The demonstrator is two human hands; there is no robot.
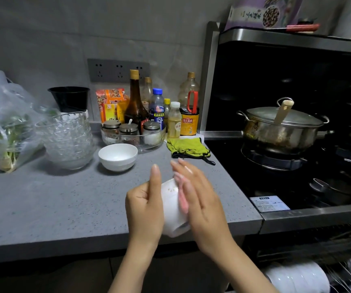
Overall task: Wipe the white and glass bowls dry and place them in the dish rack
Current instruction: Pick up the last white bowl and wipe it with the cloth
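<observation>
My left hand point(144, 205) grips a white bowl point(173, 210) tilted on its side above the counter's front edge, thumb pointing up along its rim. My right hand point(200, 199) lies flat on the bowl's right side, its straight fingers pressing a pink cloth point(182, 197) against it. A second white bowl point(117, 156) stands upright on the grey counter point(54, 208) behind my hands. To its left is a stack of several glass bowls point(69, 140). The dish rack point(339, 278) is pulled out at the bottom right, below the stove, and white bowls point(297, 275) stand in it.
Sauce bottles and a glass tray of spice jars point(132, 136) line the wall. A green mitt point(188, 148) lies by the stove, where a steel pot point(282, 130) sits on a burner. A plastic bag of greens point(5, 132) is at the left.
</observation>
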